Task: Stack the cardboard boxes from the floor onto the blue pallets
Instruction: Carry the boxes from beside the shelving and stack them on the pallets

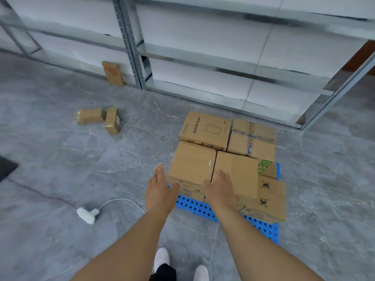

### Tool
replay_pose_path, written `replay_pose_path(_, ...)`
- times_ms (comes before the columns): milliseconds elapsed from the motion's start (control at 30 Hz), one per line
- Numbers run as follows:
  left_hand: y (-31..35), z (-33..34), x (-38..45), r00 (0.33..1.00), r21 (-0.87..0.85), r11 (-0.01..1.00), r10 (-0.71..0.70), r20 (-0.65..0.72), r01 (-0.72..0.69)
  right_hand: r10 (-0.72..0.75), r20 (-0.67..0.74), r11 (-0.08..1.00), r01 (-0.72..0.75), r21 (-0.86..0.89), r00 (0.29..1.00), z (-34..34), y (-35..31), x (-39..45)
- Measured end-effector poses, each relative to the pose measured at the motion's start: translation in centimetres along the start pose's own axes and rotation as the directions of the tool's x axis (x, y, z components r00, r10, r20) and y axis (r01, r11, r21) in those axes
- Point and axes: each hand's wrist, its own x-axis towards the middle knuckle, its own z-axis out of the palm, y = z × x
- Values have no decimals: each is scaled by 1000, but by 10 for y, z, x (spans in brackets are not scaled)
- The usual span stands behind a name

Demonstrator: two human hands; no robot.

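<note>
Grey floor [60, 169], both hands (fingers straight) — left hand [159, 189], right hand [220, 189]

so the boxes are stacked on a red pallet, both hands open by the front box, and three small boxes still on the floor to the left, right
Not quite: the pallet is blue, not red, as the head view shows. The rest holds: left hand and right hand are open at the front box, and three small boxes remain on the floor.

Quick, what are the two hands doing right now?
Left hand: open, fingers straight, beside the plain brown cardboard box, holding nothing.
Right hand: open, resting flat on that box's near edge.
</note>
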Motion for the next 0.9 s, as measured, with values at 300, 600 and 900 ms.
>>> replay_pose_path(300, -28, -61, -7, 958, -44, 989, -148, -247, 141, -276, 67, 961, 274, 36, 959, 19, -77, -4)
replay_pose_path(600, -91, -113, 29, 874, -157, 940, -341, -345, 305, -412, 186, 910, 414, 32, 892, 85, -173, 11)
replay_pose_path(900, -150, -201, 127, 863, -139, 935, -354, -359, 326, -424, 237, 899, 437, -4, 874, 157, -306, 48)
